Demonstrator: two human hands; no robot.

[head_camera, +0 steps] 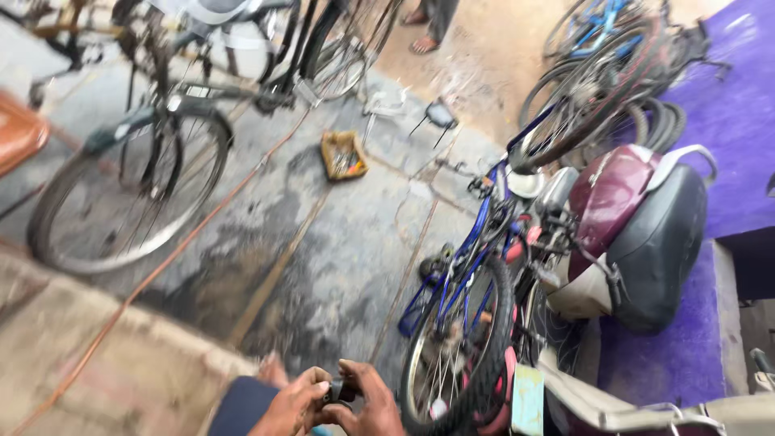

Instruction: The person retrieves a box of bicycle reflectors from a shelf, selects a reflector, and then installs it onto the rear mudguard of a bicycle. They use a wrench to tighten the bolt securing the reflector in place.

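Observation:
At the bottom edge of the head view, my left hand (295,405) and my right hand (367,400) are pressed together around a small dark object (337,391). Fingers of both hands curl over it, so its shape stays mostly hidden. My knee in dark blue cloth (242,404) sits just left of the hands. A blue bicycle (468,282) stands right beside my right hand, its rear wheel (452,355) closest.
A grey bicycle (153,161) stands at the left on stained concrete. A small yellow tray of tools (344,155) lies further ahead. A maroon scooter (630,226) and several bicycles crowd the right by a purple wall (735,105). Someone's sandalled feet (420,32) show at the top.

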